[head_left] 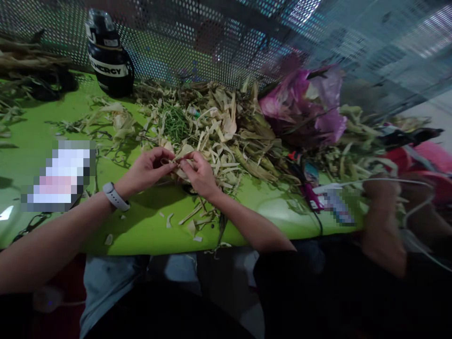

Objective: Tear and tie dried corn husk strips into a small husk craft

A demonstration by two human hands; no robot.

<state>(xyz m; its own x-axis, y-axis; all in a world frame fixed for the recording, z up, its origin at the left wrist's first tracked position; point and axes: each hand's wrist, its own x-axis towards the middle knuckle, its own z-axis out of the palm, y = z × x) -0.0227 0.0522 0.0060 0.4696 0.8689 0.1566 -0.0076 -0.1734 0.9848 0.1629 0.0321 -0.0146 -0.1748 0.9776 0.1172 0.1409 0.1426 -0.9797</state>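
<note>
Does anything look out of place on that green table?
The pale scraps strewn near the front edge of the table look untidy, lying apart from the plant heap. A crumpled pink bag also seems odd among dried leaves.

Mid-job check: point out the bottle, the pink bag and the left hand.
Bottle [110, 68]: head view, on the pale band around its body.
Pink bag [299, 98]: head view, on its crumpled plastic.
Left hand [147, 168]: head view, near the thumb's base.

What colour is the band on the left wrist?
The wristband is white or very pale grey, seen in the head view.
</note>
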